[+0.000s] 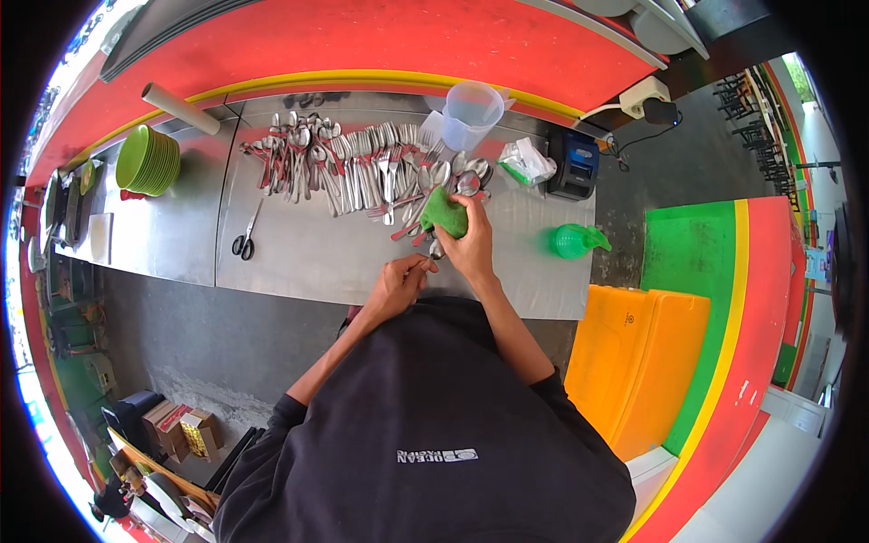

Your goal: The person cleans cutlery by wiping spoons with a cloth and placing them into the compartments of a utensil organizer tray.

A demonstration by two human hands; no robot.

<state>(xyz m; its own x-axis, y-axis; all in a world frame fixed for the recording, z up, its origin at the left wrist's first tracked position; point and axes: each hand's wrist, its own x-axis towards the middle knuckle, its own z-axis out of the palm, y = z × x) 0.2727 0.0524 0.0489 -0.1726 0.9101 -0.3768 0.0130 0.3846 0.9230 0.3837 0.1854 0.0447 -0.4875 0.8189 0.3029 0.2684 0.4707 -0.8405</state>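
My left hand grips the handle of a metal spoon, whose bowl points away from me. Just to the right and farther up, my right hand pinches a bunched green cloth above the table. Beyond the cloth lie several loose spoons. Rows of forks spread leftward from there, some with red handles, and a pile of spoons lies at their left end. A clear plastic measuring jug stands behind the cutlery.
Black-handled scissors and stacked green bowls are on the steel table at left. To the right are a plastic packet, a black and blue printer-like device and a green spray bottle. An orange box stands beside the table.
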